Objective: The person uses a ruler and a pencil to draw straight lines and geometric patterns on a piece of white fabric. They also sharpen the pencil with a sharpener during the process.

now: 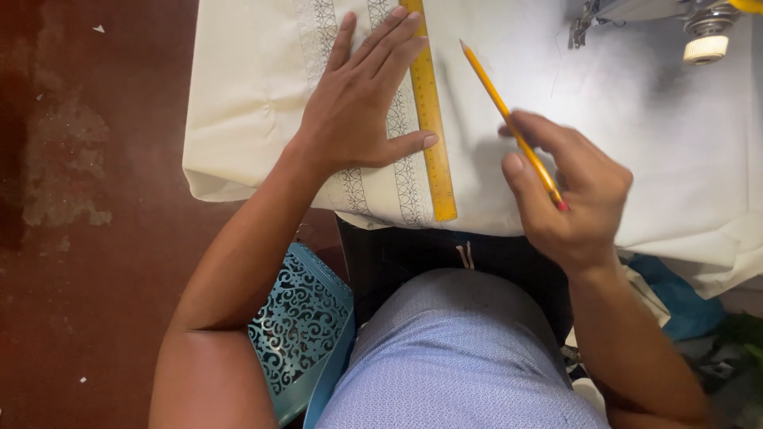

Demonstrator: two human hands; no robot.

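on cream embroidered cloth (254, 87), left hand (362, 111) flat pins yellow ruler (431, 119); right hand (568, 199) grips yellow pencil (501, 99).

Sewing machine (652, 16), grey metal, partly in frame at top right; cream ribbed knob (706, 49) hangs at its underside. Teal plastic chair (298, 326) with scrollwork cut-outs at lower centre-left. Dark red floor (87, 238), worn pale patch, scattered white specks. Blue cloth (679, 298) bunched at right, green material (747, 330) just beside it.

A yellow ruler (430, 111) lies flat on cream embroidered cloth (262, 87); a yellow pencil (509, 119) slants above.
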